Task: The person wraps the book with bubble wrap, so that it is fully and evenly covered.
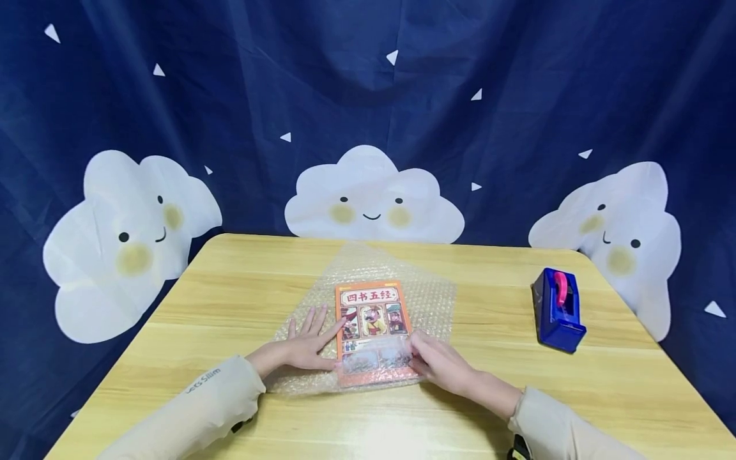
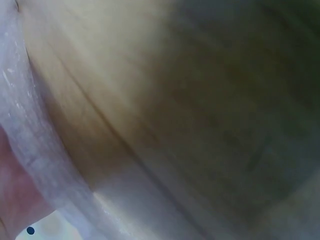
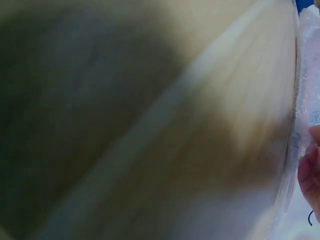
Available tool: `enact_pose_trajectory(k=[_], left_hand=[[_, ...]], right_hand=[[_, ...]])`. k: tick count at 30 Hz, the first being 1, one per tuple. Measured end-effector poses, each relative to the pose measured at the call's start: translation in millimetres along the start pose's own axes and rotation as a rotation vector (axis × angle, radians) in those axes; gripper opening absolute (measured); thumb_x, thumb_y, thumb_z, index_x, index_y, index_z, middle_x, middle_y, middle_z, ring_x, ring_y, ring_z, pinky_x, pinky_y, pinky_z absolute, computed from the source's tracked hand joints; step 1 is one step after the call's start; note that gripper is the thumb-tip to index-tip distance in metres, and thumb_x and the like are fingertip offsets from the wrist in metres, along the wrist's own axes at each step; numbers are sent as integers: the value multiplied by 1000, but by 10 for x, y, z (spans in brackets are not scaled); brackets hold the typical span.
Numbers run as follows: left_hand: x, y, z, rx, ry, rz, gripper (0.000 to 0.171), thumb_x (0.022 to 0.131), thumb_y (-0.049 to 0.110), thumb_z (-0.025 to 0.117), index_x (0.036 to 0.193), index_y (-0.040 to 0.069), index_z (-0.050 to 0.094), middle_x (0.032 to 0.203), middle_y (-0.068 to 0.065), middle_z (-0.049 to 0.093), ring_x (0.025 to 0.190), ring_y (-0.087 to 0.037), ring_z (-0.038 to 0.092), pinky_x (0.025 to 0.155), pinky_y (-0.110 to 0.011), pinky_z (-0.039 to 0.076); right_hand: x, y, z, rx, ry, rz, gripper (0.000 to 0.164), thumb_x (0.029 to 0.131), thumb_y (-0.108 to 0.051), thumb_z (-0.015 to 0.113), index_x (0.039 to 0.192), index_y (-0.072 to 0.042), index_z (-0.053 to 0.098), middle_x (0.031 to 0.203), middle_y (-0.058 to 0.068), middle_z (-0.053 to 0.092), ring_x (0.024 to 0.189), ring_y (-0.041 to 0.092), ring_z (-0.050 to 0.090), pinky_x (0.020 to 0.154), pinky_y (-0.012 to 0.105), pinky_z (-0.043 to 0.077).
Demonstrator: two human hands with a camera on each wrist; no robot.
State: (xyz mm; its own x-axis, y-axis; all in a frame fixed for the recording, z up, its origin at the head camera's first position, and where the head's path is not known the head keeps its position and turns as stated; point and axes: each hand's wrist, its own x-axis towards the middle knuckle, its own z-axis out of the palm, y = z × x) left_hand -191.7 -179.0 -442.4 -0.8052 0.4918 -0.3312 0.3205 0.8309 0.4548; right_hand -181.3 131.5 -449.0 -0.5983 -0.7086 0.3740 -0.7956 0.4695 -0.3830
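Note:
An orange book with Chinese characters and cartoon figures on its cover lies on a sheet of bubble wrap. A flap of the wrap overlaps the lower part of the cover. My left hand rests with spread fingers on the wrap at the book's left side, its fingertips reaching the cover edge. At the lower right corner of the book, my right hand pinches the folded wrap with curled fingers. The right wrist view shows fingers against the wrap's edge; in the left wrist view, wrap runs along the left.
A blue tape dispenser holding a pink roll stands to the right on the wooden table. Behind the table's far edge hangs a dark blue curtain printed with smiling clouds.

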Motion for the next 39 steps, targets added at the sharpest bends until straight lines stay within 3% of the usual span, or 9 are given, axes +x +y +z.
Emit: enact_pose_trajectory(k=[8,12,16,22,26,30,35,39], left_hand=[[-23,11,-21,-31,-33,17,92,80,65,50,148,25,3,147,-21,-24,131,-40,-26,95,-66,-19],[-26,21,-27,-24,-25,14,91,80,63,52,148,24,5,147,-21,-23,132,-40,-25,96,-66,-18],[-21,21,-23,-23,-3,8,90,81,61,53,148,23,6,148,-21,-21,132,-40,-23,97,-67,-16],[-26,19,-19,-25,-15,7,91,80,64,51,148,23,5,147,-22,-21,132,-41,-24,96,-67,-17],[-25,31,-19,-38,-11,-5,80,86,64,40,148,24,8,148,-20,-19,132,-39,-24,96,-66,-18],[-13,40,-28,-74,-14,-17,75,88,66,30,148,26,9,149,-19,-19,133,-38,-24,95,-65,-21],[-9,58,-53,-64,-29,-35,84,82,70,37,148,28,6,149,-18,-21,133,-37,-24,96,-64,-21],[9,59,-40,-19,-26,-50,87,81,69,43,147,28,5,148,-15,-22,133,-35,-25,98,-64,-18]], right_hand=[[-20,53,52,-47,67,-228,22,75,3,62,83,-14,52,96,2,51,56,-3,35,49,3,31],[-41,66,43,-79,42,-261,37,72,5,62,103,-15,62,105,8,52,54,-4,36,48,2,30],[-23,48,14,-106,-40,-169,56,74,6,62,126,-15,55,109,10,51,58,-1,41,48,5,33],[30,8,-25,-35,-238,72,50,83,-5,57,131,-16,51,101,1,44,65,1,38,50,12,36],[74,9,-60,0,-321,169,46,86,-13,55,132,-20,51,90,-4,38,62,2,34,51,15,36],[115,17,-113,18,-370,216,45,87,-18,56,131,-23,51,82,-6,35,58,3,32,49,17,35],[153,47,-177,64,-448,251,47,89,-24,56,135,-23,46,86,0,38,57,5,35,50,19,38],[190,103,-232,112,-521,233,52,90,-26,55,139,-18,40,87,3,38,65,7,36,57,20,38]])
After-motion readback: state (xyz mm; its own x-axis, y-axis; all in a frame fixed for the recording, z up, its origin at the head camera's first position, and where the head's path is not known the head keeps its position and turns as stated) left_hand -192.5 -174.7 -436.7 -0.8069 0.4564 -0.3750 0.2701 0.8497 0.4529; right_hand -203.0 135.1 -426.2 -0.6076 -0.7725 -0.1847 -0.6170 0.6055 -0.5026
